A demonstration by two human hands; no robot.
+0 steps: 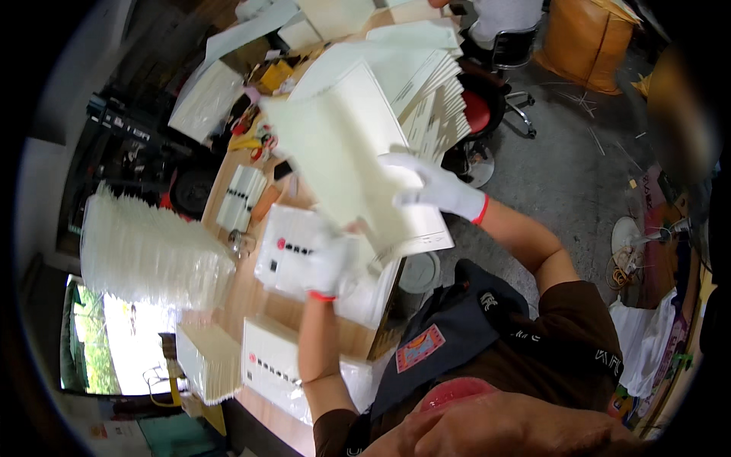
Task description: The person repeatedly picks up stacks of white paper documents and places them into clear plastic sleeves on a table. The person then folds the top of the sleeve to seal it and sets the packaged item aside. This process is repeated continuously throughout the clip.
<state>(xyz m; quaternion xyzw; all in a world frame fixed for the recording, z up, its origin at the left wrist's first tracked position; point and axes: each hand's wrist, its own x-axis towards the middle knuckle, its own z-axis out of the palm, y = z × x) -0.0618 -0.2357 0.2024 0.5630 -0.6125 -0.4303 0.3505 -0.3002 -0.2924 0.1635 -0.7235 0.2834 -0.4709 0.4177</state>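
A large white sheet [327, 145], curved along its length, slants across the worktable in front of me. My right hand [442, 189], in a white glove with a red cuff, lies over its right side, fingers stretched and thumb apart. My left hand [331, 263], gloved the same way, is near the sheet's lower left edge. Motion smears its fingers, so their grip is unclear. Beside and partly behind the left hand lies a white printed packet [282, 247]. Beyond the sheet, a fanned pile of printed white sheets [442, 99] reaches the table's right side.
A tall stack of clear-wrapped white pieces [148, 251] stands at the left. Nearer are another white stack [209, 362] and a printed white pack [266, 365]. Scissors [266, 141] lie farther back. A red-seated chair [478, 107] and orange sack [590, 42] stand right; another person sits behind.
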